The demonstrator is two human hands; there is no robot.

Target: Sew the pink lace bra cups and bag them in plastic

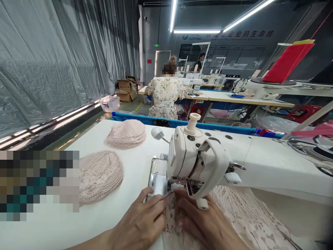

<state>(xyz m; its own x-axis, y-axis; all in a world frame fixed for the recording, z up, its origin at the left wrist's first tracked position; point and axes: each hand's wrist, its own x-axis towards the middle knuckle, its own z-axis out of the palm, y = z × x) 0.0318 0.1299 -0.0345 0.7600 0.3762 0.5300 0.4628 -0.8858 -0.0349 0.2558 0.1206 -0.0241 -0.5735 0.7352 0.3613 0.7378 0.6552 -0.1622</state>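
Head — sewing machine (249,152) over lace (241,211)

Single head-worn view. Looks forward and down from the near side of the sewing machine (247,156), across the bench (134,177). Left fingers (156,204) and right fingers (187,208) close to lens, by the machine's near side. Wide field: curtain (65,59) left of the machine, far wall (157,22) well beyond it.

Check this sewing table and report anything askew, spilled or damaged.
Nothing stands out: no spill or damage shows on the lace fabric, near pile, far pile or sewing machine. A pixelated patch at left hides part of the view.
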